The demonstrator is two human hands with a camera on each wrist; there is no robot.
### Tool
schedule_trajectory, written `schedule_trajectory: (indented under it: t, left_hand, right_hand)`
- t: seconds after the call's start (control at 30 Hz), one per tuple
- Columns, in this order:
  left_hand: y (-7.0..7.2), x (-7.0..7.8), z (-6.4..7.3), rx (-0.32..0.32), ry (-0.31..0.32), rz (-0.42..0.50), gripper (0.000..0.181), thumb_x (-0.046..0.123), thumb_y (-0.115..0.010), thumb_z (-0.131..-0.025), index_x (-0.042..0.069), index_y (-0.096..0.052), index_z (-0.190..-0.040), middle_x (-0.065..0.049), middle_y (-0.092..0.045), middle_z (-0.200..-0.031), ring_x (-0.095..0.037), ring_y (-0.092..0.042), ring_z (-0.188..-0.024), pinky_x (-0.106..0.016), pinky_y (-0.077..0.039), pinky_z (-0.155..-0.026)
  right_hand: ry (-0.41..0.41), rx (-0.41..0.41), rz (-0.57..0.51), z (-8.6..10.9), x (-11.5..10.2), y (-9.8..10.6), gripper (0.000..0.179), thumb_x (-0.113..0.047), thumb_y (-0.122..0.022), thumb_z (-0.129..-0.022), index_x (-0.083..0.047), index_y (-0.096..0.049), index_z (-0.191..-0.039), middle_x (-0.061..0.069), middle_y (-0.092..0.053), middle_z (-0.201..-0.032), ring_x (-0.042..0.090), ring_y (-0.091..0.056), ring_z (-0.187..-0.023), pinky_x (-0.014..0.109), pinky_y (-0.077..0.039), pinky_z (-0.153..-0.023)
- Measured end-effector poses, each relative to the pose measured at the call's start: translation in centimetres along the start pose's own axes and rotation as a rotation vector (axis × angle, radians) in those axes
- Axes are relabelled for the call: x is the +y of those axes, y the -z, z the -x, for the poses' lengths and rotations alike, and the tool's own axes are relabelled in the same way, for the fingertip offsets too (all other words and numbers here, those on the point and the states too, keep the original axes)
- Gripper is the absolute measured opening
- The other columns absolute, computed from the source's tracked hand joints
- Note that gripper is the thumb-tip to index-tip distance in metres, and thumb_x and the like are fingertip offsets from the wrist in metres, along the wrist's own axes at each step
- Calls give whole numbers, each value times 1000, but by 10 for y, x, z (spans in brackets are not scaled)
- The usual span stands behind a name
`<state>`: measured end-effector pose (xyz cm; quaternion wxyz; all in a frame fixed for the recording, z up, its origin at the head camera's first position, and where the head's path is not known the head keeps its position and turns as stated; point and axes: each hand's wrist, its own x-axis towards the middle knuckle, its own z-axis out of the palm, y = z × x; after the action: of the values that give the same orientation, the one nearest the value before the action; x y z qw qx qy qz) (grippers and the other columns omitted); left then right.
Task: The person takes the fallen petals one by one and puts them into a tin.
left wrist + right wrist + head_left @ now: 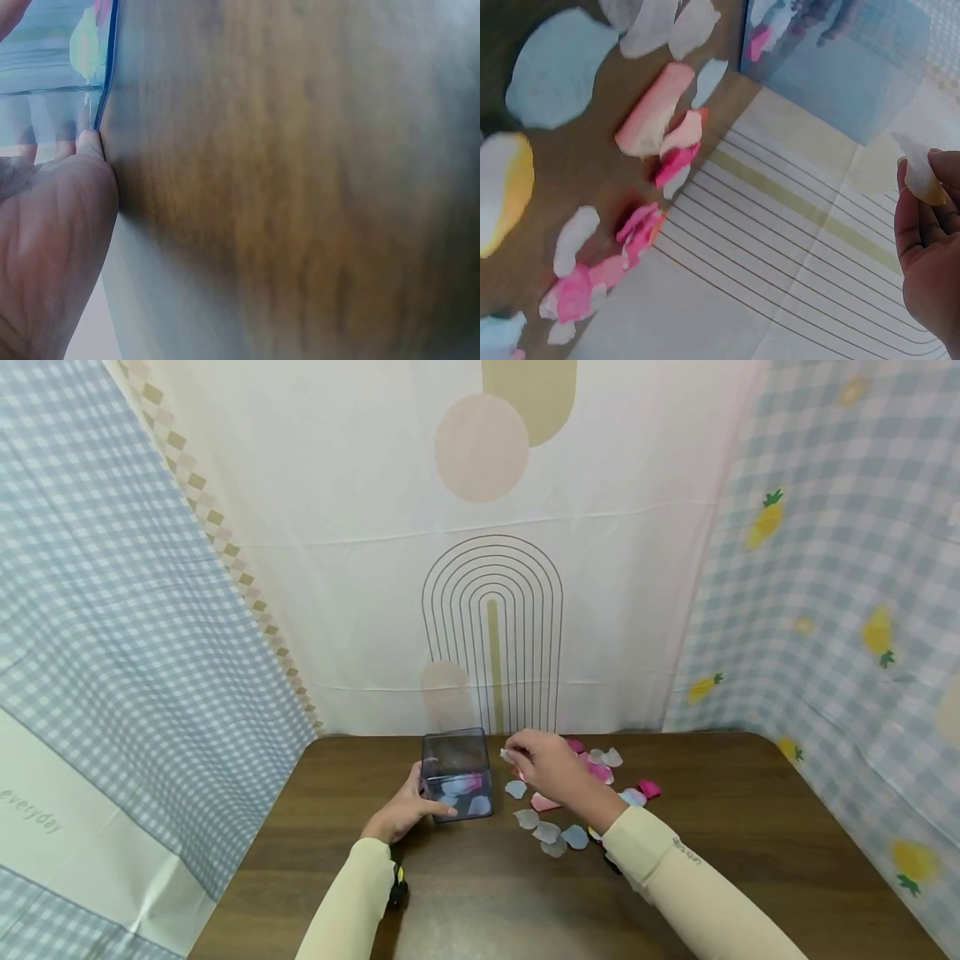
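In the head view my left hand [405, 810] grips the near left side of a clear bluish plastic box [456, 750], thumb at the front. Several petals [459, 787] in pale blue, white and pink show through its wall. My right hand [547, 766] is raised just right of the box. Between thumb and fingertips it pinches a white petal with a yellow edge [924, 180], seen best in the right wrist view. From close up, the left wrist view shows my left palm [52, 232] against the box, with fingers visible through the clear plastic.
Loose fabric petals in pink, white, pale blue and peach lie on the brown wooden table [480, 902], under and around my right forearm. A bright pink petal [648, 788] lies at the right of the scatter. Patterned cloth [360, 610] hangs behind and along both sides.
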<state>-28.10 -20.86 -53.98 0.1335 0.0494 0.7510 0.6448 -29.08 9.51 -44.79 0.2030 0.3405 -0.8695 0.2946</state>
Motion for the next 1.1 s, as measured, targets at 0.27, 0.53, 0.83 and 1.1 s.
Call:
schedule_trajectory:
  t: [0.27, 0.53, 0.83, 1.1]
  left_hand:
    - [-1, -3, -2, -7, 10, 8, 105, 7, -91, -79, 22, -24, -158, -13, -51, -153, -32, -49, -145, -46, -38, -121]
    - [2, -5, -3, -8, 18, 12, 106, 7, -92, -78, 22, -24, -159, -13, -51, -154, -32, -45, -149, -51, -34, -125]
    - [2, -4, -4, -9, 21, 16, 102, 7, -90, -79, 21, -25, -156, -14, -51, -154, -31, -48, -145, -49, -35, -124]
    - [2, -3, -3, -17, 33, 5, 101, 7, -90, -81, 22, -24, -157, -15, -54, -150, -31, -53, -139, -45, -40, -119]
  right_hand:
    - [-21, -37, 28, 4, -2, -5, 5, -17, -75, -100, -15, -78, -98, -2, -77, -93, 9, -71, -80, 29, -61, -74]
    - [-27, -67, 37, 2, -4, -7, 5, -19, -75, -101, -17, -77, -97, -3, -77, -94, 8, -68, -80, 29, -60, -75]
    - [-9, -62, 49, -9, -16, -10, 6, -17, -73, -102, -14, -77, -99, -2, -77, -94, 10, -67, -80, 31, -61, -76]
    - [16, -43, 86, -31, -31, -18, 9, -18, -70, -104, -15, -77, -101, -1, -77, -96, 14, -70, -86, 36, -61, -82]
